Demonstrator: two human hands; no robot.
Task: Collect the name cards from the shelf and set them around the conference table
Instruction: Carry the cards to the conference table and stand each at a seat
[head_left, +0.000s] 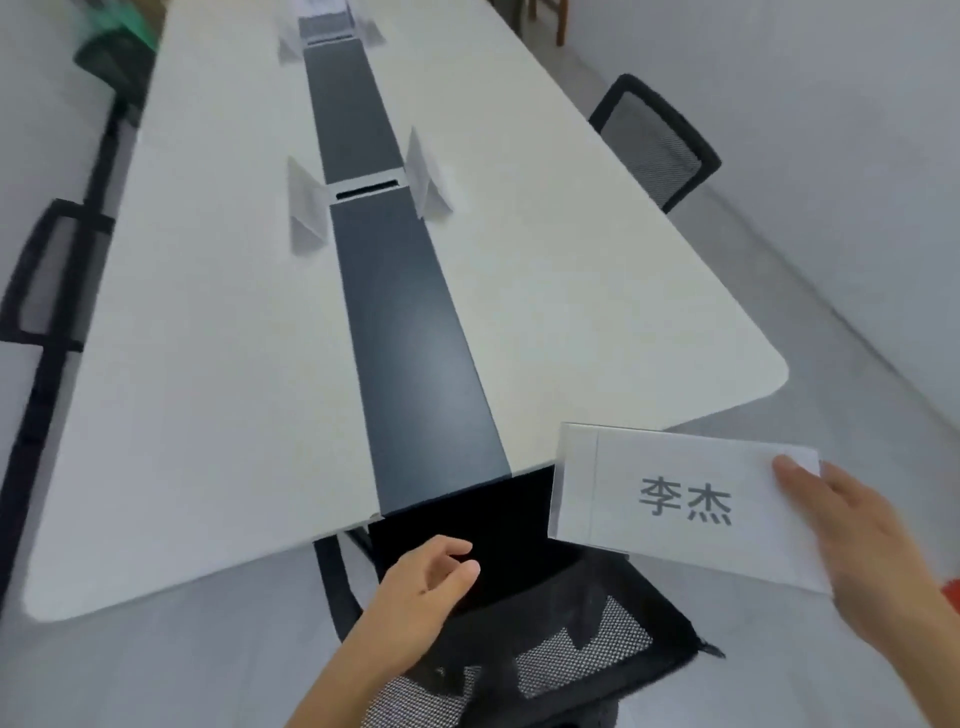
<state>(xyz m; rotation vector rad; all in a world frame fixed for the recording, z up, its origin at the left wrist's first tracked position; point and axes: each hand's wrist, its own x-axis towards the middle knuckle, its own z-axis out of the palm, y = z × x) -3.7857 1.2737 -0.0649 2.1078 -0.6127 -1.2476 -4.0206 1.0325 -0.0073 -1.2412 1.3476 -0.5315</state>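
Observation:
A long white conference table (218, 374) with a dark centre strip (410, 364) runs away from me. My right hand (857, 551) holds a clear-framed name card (675, 499) with dark printed characters by its right end, just off the table's near right corner. My left hand (421, 587) hovers with loosely curled fingers above the back of a black mesh chair (571, 654), holding nothing. Two name cards (306, 208) (428, 176) stand on either side of the strip at mid-table. Two further name cards (288, 49) (371, 31) stand at the far end.
Black mesh chairs stand along both long sides: one at the right (660, 140), one at the left (52, 270), another far left (109, 57). A wooden chair leg (561, 21) shows at the top. Grey floor (857, 208) surrounds the table.

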